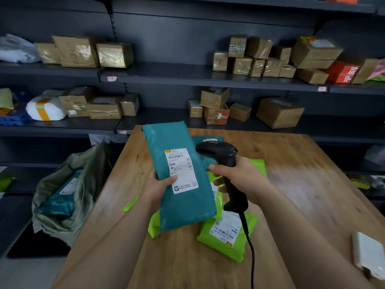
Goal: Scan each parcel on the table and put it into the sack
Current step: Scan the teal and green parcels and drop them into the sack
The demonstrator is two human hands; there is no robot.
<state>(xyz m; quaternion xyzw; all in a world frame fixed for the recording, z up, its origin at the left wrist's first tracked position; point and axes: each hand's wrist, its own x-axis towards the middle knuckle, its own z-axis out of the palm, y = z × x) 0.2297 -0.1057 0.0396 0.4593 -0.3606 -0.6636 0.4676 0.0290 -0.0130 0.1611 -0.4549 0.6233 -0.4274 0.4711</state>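
A single wide-angle camera is sitting on the person's head, facing forward and tilting down over the desk (302, 174). It is framing both forearms (108, 247) from the bottom edge upward, with the left hand (154, 188) and the right hand (241, 174) lying close under the lens near the middle of the frame. The desk is stretching away from the viewer, its far edge meeting dark shelves (187, 74) that are filling the upper half and bending towards the frame's edges. The sack (89, 167) is showing at the left, just beside the desk's left edge.
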